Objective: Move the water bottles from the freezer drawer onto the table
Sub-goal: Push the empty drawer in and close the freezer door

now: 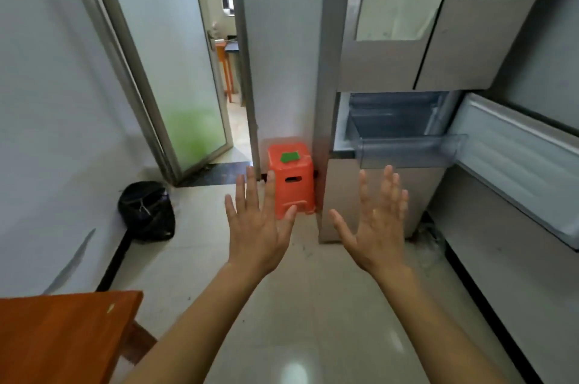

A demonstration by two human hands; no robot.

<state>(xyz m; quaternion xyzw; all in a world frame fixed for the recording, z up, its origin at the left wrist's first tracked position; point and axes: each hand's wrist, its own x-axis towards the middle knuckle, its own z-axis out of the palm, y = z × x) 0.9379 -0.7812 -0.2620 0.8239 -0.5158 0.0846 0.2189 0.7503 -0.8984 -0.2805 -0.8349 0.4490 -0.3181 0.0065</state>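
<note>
My left hand (258, 224) and my right hand (377, 220) are held out in front of me above the floor, fingers straight and spread, holding nothing. At the right stands a grey fridge (391, 64) with its lower freezer door (517, 161) swung open. A clear freezer drawer (404, 152) is pulled out, just above and beyond my right hand. No water bottle shows in the drawer from this angle. The corner of an orange-brown wooden table (65, 336) sits at the lower left.
An orange plastic stool (291, 177) with a green patch stands on the floor left of the fridge, behind my left hand. A black bag (145, 211) lies by the left wall. A frosted glass door (169, 64) stands ajar. Pale floor tiles (297, 321) stretch below my arms.
</note>
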